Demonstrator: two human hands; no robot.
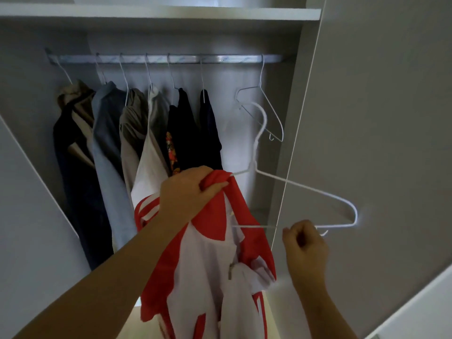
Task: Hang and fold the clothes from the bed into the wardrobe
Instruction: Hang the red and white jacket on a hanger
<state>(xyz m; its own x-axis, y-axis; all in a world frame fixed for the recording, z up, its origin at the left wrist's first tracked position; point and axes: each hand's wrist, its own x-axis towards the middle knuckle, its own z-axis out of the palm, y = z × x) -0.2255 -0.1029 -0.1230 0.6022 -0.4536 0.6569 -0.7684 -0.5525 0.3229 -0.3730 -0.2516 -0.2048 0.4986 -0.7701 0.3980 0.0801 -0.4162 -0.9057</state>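
I stand in front of the open wardrobe. My left hand (pixel 189 192) grips the bunched shoulder of a red and white garment (pixel 212 260) that hangs down in front of me. One arm of a white wire hanger (pixel 305 189) is pushed into the garment near that hand. My right hand (pixel 303 243) pinches the hanger's bottom bar. The hanger's hook points up toward the rail (pixel 220 58) but is well below it.
Several garments (pixel 110 148) hang on wire hangers along the left and middle of the rail. One bare wire hanger (pixel 266 111) hangs at the rail's right end. A shelf (pixel 159 12) runs above. A grey wardrobe door (pixel 379 118) stands open at right.
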